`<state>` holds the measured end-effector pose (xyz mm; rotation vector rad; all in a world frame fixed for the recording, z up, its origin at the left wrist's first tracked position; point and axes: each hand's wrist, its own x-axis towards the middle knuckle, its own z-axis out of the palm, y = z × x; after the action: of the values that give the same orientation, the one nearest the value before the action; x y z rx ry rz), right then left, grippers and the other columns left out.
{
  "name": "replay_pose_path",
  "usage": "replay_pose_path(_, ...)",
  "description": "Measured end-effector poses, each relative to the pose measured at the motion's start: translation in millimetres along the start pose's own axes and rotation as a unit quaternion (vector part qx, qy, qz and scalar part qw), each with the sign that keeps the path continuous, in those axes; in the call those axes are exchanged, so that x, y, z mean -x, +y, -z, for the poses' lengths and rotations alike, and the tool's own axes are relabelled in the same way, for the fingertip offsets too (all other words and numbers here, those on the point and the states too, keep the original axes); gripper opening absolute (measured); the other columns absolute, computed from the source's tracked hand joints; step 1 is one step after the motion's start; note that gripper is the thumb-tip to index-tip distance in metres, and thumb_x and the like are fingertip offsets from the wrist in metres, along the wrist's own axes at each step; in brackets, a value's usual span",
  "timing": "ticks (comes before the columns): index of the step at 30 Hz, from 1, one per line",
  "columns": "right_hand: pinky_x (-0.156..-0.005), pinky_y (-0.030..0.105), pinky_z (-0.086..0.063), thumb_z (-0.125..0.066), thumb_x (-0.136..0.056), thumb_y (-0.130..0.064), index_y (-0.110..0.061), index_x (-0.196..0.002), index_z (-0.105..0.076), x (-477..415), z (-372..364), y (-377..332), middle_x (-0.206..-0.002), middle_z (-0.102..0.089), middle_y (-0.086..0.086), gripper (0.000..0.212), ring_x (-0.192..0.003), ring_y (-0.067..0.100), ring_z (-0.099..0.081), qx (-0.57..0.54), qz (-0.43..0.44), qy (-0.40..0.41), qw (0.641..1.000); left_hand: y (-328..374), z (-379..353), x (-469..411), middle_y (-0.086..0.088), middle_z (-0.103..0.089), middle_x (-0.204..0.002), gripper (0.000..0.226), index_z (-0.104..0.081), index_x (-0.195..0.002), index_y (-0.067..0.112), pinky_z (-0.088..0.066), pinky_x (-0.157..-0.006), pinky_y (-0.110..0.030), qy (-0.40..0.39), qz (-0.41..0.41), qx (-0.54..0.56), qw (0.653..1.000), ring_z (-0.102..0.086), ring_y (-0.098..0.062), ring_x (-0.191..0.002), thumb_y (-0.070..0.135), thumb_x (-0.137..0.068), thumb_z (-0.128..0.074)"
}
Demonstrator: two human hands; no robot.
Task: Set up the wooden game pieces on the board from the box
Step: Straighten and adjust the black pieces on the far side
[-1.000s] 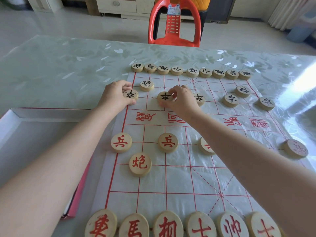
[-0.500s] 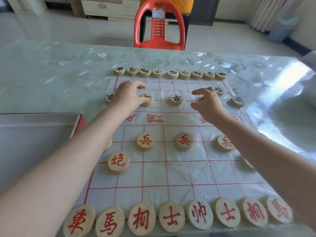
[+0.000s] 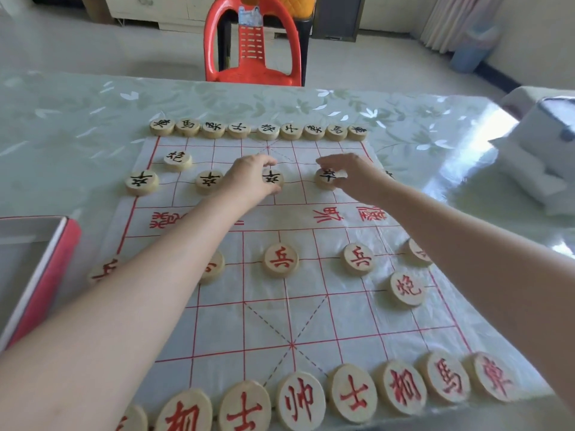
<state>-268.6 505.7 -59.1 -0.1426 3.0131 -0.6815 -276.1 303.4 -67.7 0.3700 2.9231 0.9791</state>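
A white plastic board with red grid lines lies on the table. Round wooden pieces with black characters line its far edge, and red-lettered ones line the near edge. My left hand rests on the middle black soldier piece, fingers curled around it. My right hand pinches another black soldier piece to its right. Two more black soldiers and a black cannon sit to the left. Red soldiers and a red cannon stand on the near half.
The open red-sided box lies at the left, beside the board. A red plastic chair stands beyond the table's far edge. A white object sits at the right on the floral tablecloth.
Both hands have shifted right along the black soldier row. The left went from the second soldier to the middle one, and the right has closed on the soldier beside it. The view has also panned right.
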Motion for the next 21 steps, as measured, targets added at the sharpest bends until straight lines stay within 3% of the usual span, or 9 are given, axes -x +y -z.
replay_pose_path(3, -0.092, 0.038, -0.046, -0.059, -0.087, -0.023, -0.016, -0.124, -0.056, -3.4, -4.2, 2.6, -0.121, -0.059, 0.005, 0.038, -0.109, 0.025, -0.055, 0.025, -0.027, 0.041, 0.998, -4.0, -5.4, -3.7, -0.004, -0.055, -0.132, 0.054, -0.052, -0.128, 0.019, -0.037, -0.097, -0.027, 0.007, 0.006, 0.007, 1.000, -0.050, -0.018, -0.121, 0.025, -0.078, -0.071)
replay_pose_path(7, -0.093, 0.039, -0.042, -0.055, -0.085, -0.048, -0.010, -0.124, -0.054, -0.8, -9.1, 6.9, -0.122, -0.051, 0.010, 0.055, -0.112, 0.028, -0.049, 0.054, -0.074, 0.083, 0.992, -4.6, -11.0, -6.9, -0.005, -0.055, -0.131, 0.052, -0.053, -0.128, 0.016, -0.037, -0.097, -0.026, 0.020, 0.001, -0.005, 1.000, -0.050, -0.019, -0.121, 0.025, -0.079, -0.069)
replay_pose_path(9, -0.100, 0.039, -0.036, -0.056, -0.086, -0.047, -0.011, -0.131, -0.049, 3.0, -9.1, 8.5, -0.129, -0.045, 0.008, 0.058, -0.120, 0.027, -0.041, 0.020, -0.060, 0.081, 0.995, -4.4, -12.1, -8.1, -0.006, -0.055, -0.131, 0.052, -0.053, -0.128, 0.015, -0.037, -0.097, -0.025, 0.024, -0.001, 0.001, 1.000, -0.050, -0.019, -0.121, 0.024, -0.080, -0.068)
replay_pose_path(12, -0.105, 0.038, -0.034, -0.062, -0.086, -0.030, -0.016, -0.138, -0.041, 6.7, -8.3, 10.6, -0.137, -0.043, 0.005, 0.058, -0.126, 0.026, -0.038, -0.003, -0.015, 0.028, 0.999, -6.1, -12.6, -8.8, -0.005, -0.056, -0.131, 0.052, -0.052, -0.128, 0.014, -0.036, -0.098, -0.024, 0.028, -0.004, 0.008, 1.000, -0.050, -0.017, -0.121, 0.023, -0.080, -0.069)
replay_pose_path(16, -0.097, 0.034, -0.037, -0.065, -0.084, -0.024, -0.015, -0.132, -0.048, 3.9, -11.6, 12.9, -0.127, -0.053, 0.006, 0.052, -0.118, 0.025, -0.045, -0.034, -0.028, 0.040, 0.998, -8.0, -13.4, -8.4, -0.004, -0.058, -0.129, 0.052, -0.054, -0.126, 0.015, -0.038, -0.097, -0.025, 0.035, -0.007, 0.011, 0.999, -0.052, -0.017, -0.119, 0.023, -0.078, -0.071)
replay_pose_path(21, -0.079, 0.023, -0.035, -0.074, -0.074, -0.032, -0.011, -0.122, -0.055, -0.5, -18.6, 15.1, -0.121, -0.051, 0.010, 0.056, -0.108, 0.025, -0.051, -0.066, -0.068, 0.074, 0.993, -7.7, -13.3, -8.6, -0.003, -0.059, -0.129, 0.052, -0.055, -0.125, 0.015, -0.038, -0.097, -0.024, 0.045, 0.000, 0.012, 0.999, -0.053, -0.017, -0.119, 0.023, -0.077, -0.072)
